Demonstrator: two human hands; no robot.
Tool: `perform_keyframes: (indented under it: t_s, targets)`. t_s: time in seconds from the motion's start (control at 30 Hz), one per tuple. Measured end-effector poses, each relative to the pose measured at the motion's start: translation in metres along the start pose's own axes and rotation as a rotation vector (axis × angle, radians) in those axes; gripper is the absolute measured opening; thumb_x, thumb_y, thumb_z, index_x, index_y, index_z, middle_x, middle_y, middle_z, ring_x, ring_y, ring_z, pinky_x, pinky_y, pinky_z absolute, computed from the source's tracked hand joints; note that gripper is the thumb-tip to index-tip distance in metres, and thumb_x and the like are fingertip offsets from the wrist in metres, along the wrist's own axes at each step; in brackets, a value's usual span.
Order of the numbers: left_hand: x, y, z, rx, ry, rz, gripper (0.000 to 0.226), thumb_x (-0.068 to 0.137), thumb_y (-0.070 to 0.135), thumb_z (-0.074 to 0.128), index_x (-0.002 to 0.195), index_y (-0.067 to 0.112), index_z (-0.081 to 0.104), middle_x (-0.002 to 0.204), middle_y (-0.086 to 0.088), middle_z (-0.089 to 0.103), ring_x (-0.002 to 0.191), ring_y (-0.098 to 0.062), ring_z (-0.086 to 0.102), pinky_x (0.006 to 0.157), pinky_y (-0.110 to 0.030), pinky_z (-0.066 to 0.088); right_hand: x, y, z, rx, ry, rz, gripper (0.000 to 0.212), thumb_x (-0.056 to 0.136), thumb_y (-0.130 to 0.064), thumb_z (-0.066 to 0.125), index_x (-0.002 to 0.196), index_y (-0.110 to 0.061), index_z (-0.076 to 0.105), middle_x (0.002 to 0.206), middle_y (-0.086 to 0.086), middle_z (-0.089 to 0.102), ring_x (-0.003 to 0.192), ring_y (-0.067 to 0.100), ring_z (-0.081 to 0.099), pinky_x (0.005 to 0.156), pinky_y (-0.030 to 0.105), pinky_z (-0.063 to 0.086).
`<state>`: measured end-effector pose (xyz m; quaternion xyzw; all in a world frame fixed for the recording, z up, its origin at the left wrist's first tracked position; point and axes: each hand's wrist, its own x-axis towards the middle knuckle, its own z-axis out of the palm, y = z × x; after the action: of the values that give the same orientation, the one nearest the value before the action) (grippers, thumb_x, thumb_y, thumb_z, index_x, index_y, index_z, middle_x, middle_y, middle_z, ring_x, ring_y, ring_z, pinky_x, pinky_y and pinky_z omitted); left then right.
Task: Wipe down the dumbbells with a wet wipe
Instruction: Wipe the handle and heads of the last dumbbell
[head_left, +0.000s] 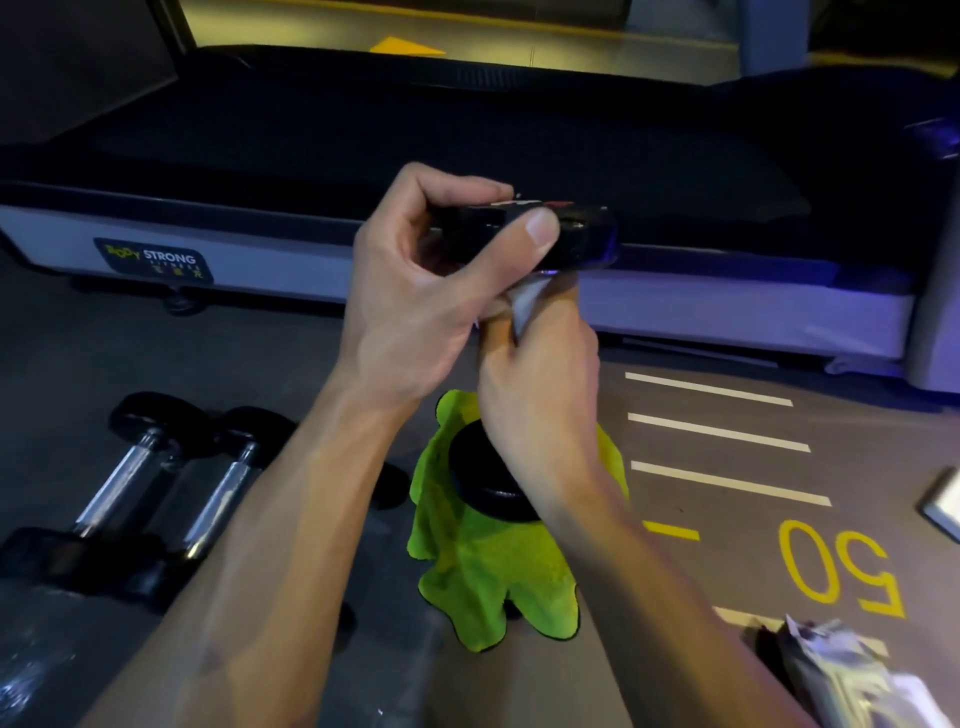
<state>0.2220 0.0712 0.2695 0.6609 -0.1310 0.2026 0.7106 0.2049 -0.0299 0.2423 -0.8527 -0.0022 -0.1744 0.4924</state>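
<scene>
Steadied the upright dumbbell (540, 234) with left hand (415, 291) clamped on top; right hand (540, 374), grip closed around the wipe (524, 304), best rubbed firmly along the handle.

Glossy black dumbbell (566, 234), fuzzy green cloth (493, 577), chrome handles (124, 483).

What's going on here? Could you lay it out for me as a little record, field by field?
Place: gym floor with painted lines, beside a treadmill
Left hand: steadies the top head of an upright dumbbell
Right hand: wraps a white wipe around the handle below
Under the dumbbell: green cloth
Waiting: two dumbbells lying at left
Nearby: crumpled wrapper at lower right
Stage: wiping under way
</scene>
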Motion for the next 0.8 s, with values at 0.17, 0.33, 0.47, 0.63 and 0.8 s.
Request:
perform_keyframes:
  t_s: [0.17,0.33,0.47,0.63,0.8]
  targets:
    - [0.001,-0.001,-0.010,-0.046,0.033,-0.040,0.035,0.084,0.031,0.080,0.107,0.010,0.064,0.114,-0.001,0.074,0.104,-0.005,0.071,0.089,-0.021,0.054,0.018,0.011,-0.014,0.346,-0.342,-0.002,0.047,0.111,-0.037,0.042,0.090,0.002,0.059,0.060,-0.004,0.060,0.056,0.012,0.058,0.054,0.023,0.044]
    - [0.000,0.001,-0.004,-0.049,0.005,-0.033,0.032,0.082,0.031,0.081,0.104,0.014,0.064,0.115,-0.004,0.074,0.104,-0.007,0.071,0.090,-0.022,0.053,0.005,0.013,-0.017,0.825,-0.318,0.282,0.048,0.110,-0.042,0.044,0.104,-0.002,0.069,0.088,0.021,0.076,0.083,0.029,0.066,0.084,0.048,0.056]
    - [0.001,0.001,0.000,-0.035,0.020,-0.037,0.032,0.080,0.033,0.083,0.102,0.017,0.066,0.116,-0.006,0.075,0.104,-0.010,0.071,0.090,-0.025,0.054,-0.006,0.000,-0.024,1.151,-0.268,0.352,0.042,0.104,-0.028,0.045,0.118,0.009,0.057,0.101,0.006,0.068,0.100,0.027,0.066,0.091,0.037,0.049]
    - [0.001,0.002,0.000,-0.030,0.053,-0.054,0.032,0.078,0.037,0.083,0.100,0.020,0.067,0.114,-0.013,0.076,0.101,-0.011,0.071,0.089,-0.027,0.057,-0.015,0.004,-0.034,1.211,-0.448,0.206,0.044,0.096,-0.011,0.036,0.133,-0.006,0.058,0.125,0.014,0.071,0.116,0.029,0.067,0.108,0.044,0.053]
    - [0.000,0.003,0.005,0.019,0.057,-0.047,0.034,0.079,0.039,0.083,0.103,0.021,0.067,0.112,-0.011,0.075,0.097,-0.009,0.071,0.085,-0.024,0.056,-0.006,0.007,-0.010,0.540,-0.075,0.056,0.016,0.105,-0.013,0.051,0.114,-0.012,0.064,0.103,0.005,0.075,0.095,0.011,0.071,0.092,0.034,0.057]
